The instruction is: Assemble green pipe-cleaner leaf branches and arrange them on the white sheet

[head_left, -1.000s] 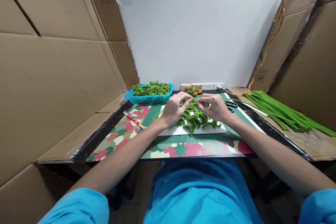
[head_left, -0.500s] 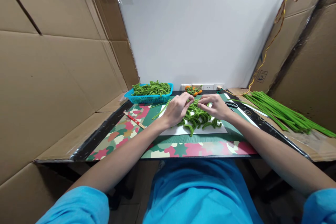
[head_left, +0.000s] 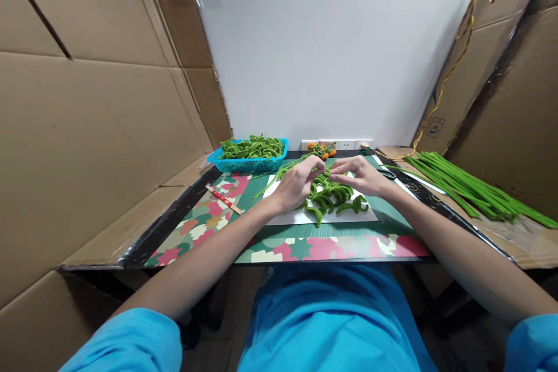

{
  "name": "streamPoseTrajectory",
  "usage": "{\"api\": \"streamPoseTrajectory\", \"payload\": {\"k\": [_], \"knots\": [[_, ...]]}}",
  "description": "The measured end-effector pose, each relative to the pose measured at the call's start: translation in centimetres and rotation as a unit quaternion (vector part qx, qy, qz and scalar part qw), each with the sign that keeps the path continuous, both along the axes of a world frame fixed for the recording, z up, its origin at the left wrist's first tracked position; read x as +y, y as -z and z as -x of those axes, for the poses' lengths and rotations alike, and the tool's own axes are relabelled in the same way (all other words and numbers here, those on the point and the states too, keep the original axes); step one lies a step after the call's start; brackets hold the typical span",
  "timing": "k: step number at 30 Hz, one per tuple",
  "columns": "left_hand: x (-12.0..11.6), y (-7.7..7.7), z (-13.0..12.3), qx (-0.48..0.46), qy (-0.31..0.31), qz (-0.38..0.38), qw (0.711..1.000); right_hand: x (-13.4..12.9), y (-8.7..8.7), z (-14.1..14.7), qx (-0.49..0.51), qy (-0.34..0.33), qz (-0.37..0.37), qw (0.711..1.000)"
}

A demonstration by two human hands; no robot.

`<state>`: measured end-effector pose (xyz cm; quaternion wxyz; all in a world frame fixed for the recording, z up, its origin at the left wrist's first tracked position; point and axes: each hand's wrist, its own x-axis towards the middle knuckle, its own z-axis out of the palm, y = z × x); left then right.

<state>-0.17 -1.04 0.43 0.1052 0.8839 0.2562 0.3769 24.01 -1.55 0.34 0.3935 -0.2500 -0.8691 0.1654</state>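
My left hand (head_left: 299, 183) is closed in a pinch, with a thin green pipe cleaner (head_left: 285, 170) running out beyond it to the left. Close by on the right, my right hand (head_left: 361, 176) pinches at the same work with thumb and fingertips. What lies between the fingertips is small and partly hidden by the fingers. Beneath both hands, several curled green pipe cleaner pieces (head_left: 323, 200) are heaped on a white sheet of paper (head_left: 288, 218).
A blue basket (head_left: 248, 166) full of bent green pieces stands back left. Orange-and-green flowers (head_left: 321, 150) lie by the wall. Scissors (head_left: 386, 174) rest beside my right wrist, long green pipe cleaners (head_left: 471, 186) farther right. Red-wrapped chopsticks (head_left: 224, 199) lie left on the patterned mat (head_left: 192, 226).
Both hands stay over the pile, with small finger movements. My left hand has turned slightly, and more green stem shows beyond it on the left.
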Motion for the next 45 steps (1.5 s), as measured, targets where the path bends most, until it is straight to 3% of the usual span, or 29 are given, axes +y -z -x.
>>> {"api": "streamPoseTrajectory", "payload": {"k": [8, 23, 32, 45], "knots": [[-0.1, -0.1, -0.3, -0.05, 0.034, 0.097, 0.993, -0.1, -0.1, 0.0, 0.006, 0.0, 0.01, 1.0], [0.2, 0.1, -0.3, -0.088, 0.016, 0.172, 0.981, 0.0, 0.2, 0.2, -0.018, 0.024, 0.004, 1.0], [0.1, 0.1, -0.3, -0.073, 0.013, 0.187, 0.98, -0.1, 0.9, 0.7, -0.052, 0.042, -0.087, 0.994], [1.0, 0.1, 0.0, -0.101, 0.019, 0.196, 0.975, 0.1, 1.2, 1.3, -0.014, 0.072, -0.151, 0.986]]}}
